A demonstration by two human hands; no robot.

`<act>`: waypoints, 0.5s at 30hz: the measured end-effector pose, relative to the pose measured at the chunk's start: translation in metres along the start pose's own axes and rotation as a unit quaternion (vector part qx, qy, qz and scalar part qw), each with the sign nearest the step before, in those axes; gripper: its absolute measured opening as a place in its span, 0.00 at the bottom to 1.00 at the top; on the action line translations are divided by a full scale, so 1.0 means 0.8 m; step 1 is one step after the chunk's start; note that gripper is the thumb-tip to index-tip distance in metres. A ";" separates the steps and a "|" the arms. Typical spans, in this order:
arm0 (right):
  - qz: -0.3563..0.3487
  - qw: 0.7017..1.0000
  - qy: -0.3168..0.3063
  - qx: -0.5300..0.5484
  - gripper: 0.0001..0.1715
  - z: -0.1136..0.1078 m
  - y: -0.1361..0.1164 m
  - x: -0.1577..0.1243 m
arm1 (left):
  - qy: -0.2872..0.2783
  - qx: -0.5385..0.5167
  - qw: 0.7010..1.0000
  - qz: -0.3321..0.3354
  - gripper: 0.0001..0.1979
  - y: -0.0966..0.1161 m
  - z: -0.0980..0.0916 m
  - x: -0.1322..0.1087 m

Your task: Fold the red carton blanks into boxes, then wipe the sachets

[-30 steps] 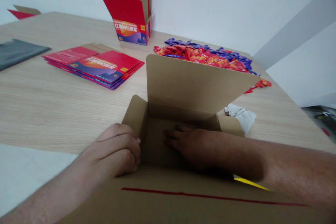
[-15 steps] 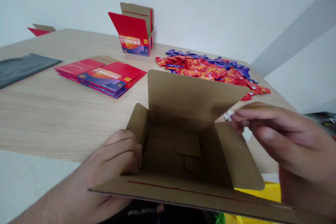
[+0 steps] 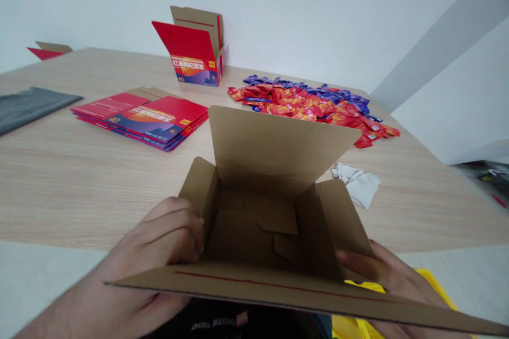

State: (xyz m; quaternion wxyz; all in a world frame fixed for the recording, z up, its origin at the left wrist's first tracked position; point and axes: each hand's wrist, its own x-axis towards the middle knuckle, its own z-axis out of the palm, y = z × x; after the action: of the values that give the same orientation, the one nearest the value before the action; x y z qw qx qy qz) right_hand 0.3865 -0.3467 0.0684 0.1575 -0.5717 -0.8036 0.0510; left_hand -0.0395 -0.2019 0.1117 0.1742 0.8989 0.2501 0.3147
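Cardboard carton [image 3: 278, 143]: held open, flaps raised
Left-hand fingers [image 3: 175, 222]: curled over its near rim — gripping
Right-hand fingers [image 3: 353, 262]: extended against its right side — no grip shown

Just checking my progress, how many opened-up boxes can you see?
2: one box between your left hand and right hand, and one upright on the far side of the table. A red-and-brown piece at far left may be a third, partly hidden.
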 end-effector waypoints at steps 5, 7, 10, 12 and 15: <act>-0.038 0.999 -0.007 -0.011 0.24 0.003 -0.022 0.022 | -0.031 -0.026 0.999 0.027 0.12 0.004 -0.001 0.002; -0.024 1.000 -0.010 -0.010 0.25 0.011 -0.028 0.025 | -0.029 -0.032 0.999 0.029 0.13 0.005 -0.001 0.003; -0.004 1.000 -0.020 0.002 0.26 0.027 -0.030 0.020 | -0.027 -0.037 0.999 0.028 0.13 0.006 -0.002 0.004; 0.008 1.000 -0.022 0.012 0.24 0.038 -0.027 0.015 | -0.025 -0.037 0.999 0.025 0.13 0.007 -0.002 0.006; 0.029 0.999 -0.005 0.017 0.19 0.056 -0.014 0.009 | -0.012 -0.041 0.999 0.009 0.14 0.005 -0.002 0.007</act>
State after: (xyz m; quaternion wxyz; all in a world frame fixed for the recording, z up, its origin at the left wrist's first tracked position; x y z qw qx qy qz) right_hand 0.3601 -0.3391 0.0302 0.1616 -0.5919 -0.7863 0.0720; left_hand -0.0351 -0.2017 0.1174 0.2110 0.8969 0.2266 0.3158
